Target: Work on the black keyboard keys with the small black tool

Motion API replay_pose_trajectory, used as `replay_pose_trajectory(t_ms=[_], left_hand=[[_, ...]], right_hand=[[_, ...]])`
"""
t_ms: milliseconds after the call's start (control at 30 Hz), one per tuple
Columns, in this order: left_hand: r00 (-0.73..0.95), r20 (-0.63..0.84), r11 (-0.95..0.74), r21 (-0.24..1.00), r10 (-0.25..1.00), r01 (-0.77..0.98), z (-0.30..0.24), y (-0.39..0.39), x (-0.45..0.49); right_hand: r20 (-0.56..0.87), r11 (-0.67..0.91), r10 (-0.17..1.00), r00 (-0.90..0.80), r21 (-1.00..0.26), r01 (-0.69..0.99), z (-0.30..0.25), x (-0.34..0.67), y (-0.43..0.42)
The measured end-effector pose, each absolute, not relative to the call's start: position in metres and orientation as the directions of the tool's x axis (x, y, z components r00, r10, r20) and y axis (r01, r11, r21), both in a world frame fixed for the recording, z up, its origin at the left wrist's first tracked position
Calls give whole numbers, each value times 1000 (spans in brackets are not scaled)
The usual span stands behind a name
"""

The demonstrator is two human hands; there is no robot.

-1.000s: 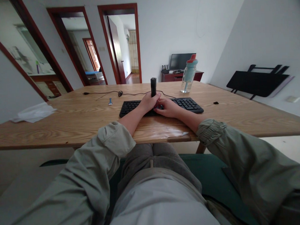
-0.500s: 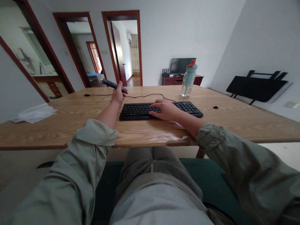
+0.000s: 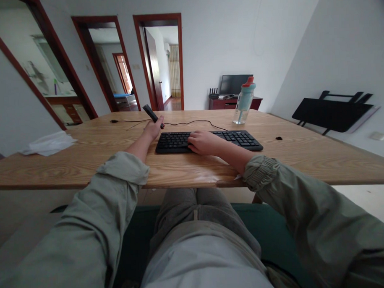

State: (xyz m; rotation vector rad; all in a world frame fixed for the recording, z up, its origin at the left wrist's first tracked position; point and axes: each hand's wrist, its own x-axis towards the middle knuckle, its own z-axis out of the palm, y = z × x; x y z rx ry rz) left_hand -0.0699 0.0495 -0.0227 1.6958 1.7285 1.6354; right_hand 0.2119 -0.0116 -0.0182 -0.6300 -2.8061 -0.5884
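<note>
Slim black stick-shaped device (image 3: 151,112): off the table, held tilted, top end leaning up and to the left, just past the keyboard's far-left corner. Can't tell what the device is at this size.

Left hand (image 3: 153,129): fingers closed around the device's lower end, the upper part sticks out above the fist. Wrist sits low over the tabletop, beside the keyboard's left edge.

Right hand (image 3: 202,142): lies palm-down on the middle of the flat black computer keyboard (image 3: 237,138), fingers loosely curled onto the keys, gripping nothing. Left half of the keyboard is partly covered by this hand.

Surface: long light-wood table (image 3: 85,158) with visible grain, keyboard centred on it, lying square to the near edge. Thin black cable (image 3: 191,121) runs along the far side behind the keyboard, from the left towards the keyboard's back edge. Clear plastic water bottle with red lid (image 3: 244,99) stands upright behind the keyboard's right end, apart from it. Small black object (image 3: 278,138) lies right of the keyboard, too small to identify. Crumpled white cloth or paper (image 3: 50,143) sits at the far-left end, well apart from both hands.

Room: white walls, 3 dark red door frames on the left and back wall. Dark flat screen (image 3: 235,83) on a low reddish cabinet (image 3: 223,103) against the back wall. Black folded frame (image 3: 332,111) leans on the right wall. The person sits at the table's near edge, grey-green sleeves on both arms.
</note>
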Motion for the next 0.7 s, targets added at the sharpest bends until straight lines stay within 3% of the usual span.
replay_pose_trajectory(t_ms=[167, 433, 700], left_hand=[[-322, 515, -282, 783, 795, 555, -26, 52, -70], [-261, 513, -296, 763, 817, 574, -25, 53, -72], [-270, 515, -290, 761, 814, 580, -25, 54, -72]], right_hand=[[279, 815, 401, -873, 326, 479, -17, 209, -15], [169, 746, 622, -765, 171, 644, -6, 191, -17], [250, 712, 649, -719, 135, 689, -22, 187, -14]])
